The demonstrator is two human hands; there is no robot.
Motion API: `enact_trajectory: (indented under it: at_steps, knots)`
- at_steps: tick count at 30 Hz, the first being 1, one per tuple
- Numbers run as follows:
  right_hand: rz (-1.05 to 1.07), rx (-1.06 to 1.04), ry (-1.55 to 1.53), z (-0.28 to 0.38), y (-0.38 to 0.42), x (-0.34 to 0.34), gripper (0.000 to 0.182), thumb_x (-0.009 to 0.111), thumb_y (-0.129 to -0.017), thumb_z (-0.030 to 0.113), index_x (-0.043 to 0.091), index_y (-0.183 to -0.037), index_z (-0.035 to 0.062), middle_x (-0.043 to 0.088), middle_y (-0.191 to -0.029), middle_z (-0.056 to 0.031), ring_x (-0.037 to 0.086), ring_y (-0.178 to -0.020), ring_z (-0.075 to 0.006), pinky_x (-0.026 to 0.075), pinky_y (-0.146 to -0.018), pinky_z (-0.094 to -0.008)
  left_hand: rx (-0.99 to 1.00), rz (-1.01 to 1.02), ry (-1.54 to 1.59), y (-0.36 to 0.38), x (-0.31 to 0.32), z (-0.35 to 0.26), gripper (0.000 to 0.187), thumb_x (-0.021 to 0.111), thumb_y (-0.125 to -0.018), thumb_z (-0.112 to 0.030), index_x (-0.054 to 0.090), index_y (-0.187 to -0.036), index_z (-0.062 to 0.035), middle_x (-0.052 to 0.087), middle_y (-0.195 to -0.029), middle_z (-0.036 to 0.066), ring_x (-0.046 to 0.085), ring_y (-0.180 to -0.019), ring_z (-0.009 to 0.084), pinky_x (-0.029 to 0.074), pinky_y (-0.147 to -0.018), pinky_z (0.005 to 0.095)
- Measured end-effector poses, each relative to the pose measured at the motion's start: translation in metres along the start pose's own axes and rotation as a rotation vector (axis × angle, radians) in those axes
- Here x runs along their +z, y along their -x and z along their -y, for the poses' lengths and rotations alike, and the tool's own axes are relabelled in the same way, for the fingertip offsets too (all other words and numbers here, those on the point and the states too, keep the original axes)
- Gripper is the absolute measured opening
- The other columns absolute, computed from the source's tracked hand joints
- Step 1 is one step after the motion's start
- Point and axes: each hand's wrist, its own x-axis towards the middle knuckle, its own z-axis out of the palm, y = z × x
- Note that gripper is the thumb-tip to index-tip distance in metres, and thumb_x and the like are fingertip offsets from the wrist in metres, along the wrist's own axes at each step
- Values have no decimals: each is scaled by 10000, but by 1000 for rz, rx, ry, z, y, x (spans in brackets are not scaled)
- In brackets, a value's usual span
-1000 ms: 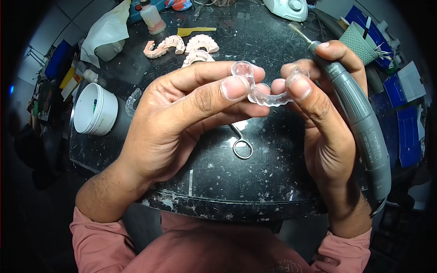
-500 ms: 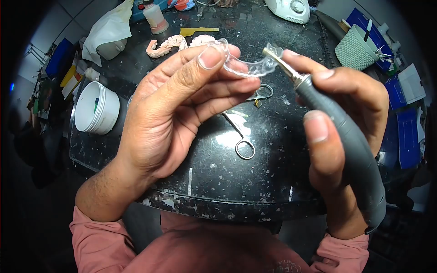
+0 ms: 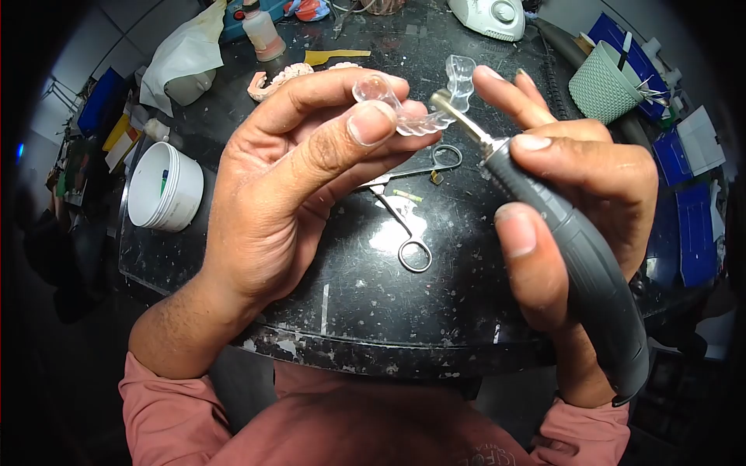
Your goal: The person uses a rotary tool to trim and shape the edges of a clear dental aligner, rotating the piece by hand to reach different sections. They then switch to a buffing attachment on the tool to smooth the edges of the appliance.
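My left hand (image 3: 276, 175) pinches a clear dental aligner (image 3: 460, 84) between thumb and fingers, its arch curving toward the right. A dark grey rotary handpiece (image 3: 584, 241) is in the grip of my right hand (image 3: 614, 167), thumb and index finger near its front end. The tip of the bur (image 3: 466, 123) overlaps the inner curve of the aligner in this view. Below the hands, a pair of scissors (image 3: 393, 213) lies on the dark table (image 3: 365, 311), its blades partly hidden by my left hand.
A white tub (image 3: 183, 200) stands at the left. Behind my left hand are pinkish dental models (image 3: 270, 80), a yellow strip (image 3: 334, 57) and a bottle (image 3: 264, 40). A white control unit (image 3: 491, 22) sits at the back, and a green basket (image 3: 602, 87) with tools at the right.
The aligner has turned in my left hand, its right end now pointing up. My right hand and the handpiece have shifted slightly left, moving the bur from the aligner's end to its inner curve.
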Motion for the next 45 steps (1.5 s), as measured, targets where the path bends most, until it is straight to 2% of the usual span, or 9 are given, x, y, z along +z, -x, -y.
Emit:
enact_trajectory:
  at_steps: [3,13,15,18,21,26,28,31,45]
  knots:
    - [42,56,72,11,-4,0,351,657,-825,224,455,-1053,49,552,-923,-114,550,-1114,-457,247,-1072,-591,27,-1,-4,-1,0,0,294,535,-948,-166,542,-1189,2,637,-1084,163,644,-1012,296,518,-923,398]
    - [102,54,119,8,-5,-9,339,656,-820,231,466,-1050,70,561,-958,-93,548,-1119,-452,209,-1077,-609,171,154,-34,-4,-10,4,283,562,-908,-61,538,-1177,25,593,-1139,157,606,-1072,299,488,-971,463]
    - [198,-107,152,-3,-9,-16,340,660,-817,234,471,-1047,71,568,-961,-95,539,-1132,-454,199,-1080,-611,178,148,-64,-3,-9,3,278,564,-904,-54,540,-1169,25,597,-1131,156,606,-1073,298,488,-970,460]
    - [183,58,120,15,-6,-7,338,661,-816,226,471,-1047,69,570,-972,-97,531,-1141,-458,189,-1085,-608,172,143,-81,-4,-10,4,268,572,-893,-36,543,-1152,24,603,-1117,156,606,-1072,292,488,-967,453]
    - [64,39,93,11,-2,-2,336,661,-813,221,473,-1045,65,576,-966,-100,525,-1149,-460,184,-1089,-605,184,147,-92,-3,-10,4,267,581,-880,-16,544,-1142,23,604,-1117,164,606,-1070,280,487,-964,446]
    - [105,47,134,13,-4,-4,327,649,-815,205,470,-1045,58,572,-963,-104,533,-1146,-445,194,-1090,-600,281,142,-178,-2,-9,3,282,593,-863,11,543,-1140,27,613,-1118,179,604,-1074,264,473,-968,412]
    - [75,39,130,13,-4,-4,323,646,-815,203,470,-1043,57,573,-962,-104,534,-1147,-440,197,-1090,-599,406,159,-376,-1,-10,2,284,608,-846,30,547,-1124,34,630,-1105,181,603,-1082,255,454,-976,379]
    - [106,58,128,15,-4,-4,324,643,-816,201,466,-1044,52,568,-962,-103,537,-1145,-431,211,-1088,-594,479,158,-460,1,-9,2,289,620,-831,50,549,-1111,37,642,-1096,186,605,-1085,251,440,-983,358]
    - [87,74,98,16,-5,-3,321,643,-823,202,474,-1045,43,566,-967,-108,546,-1134,-418,256,-1075,-579,679,242,-679,-1,-16,1,293,603,-814,121,553,-1096,60,625,-1118,196,592,-1108,277,457,-977,368]
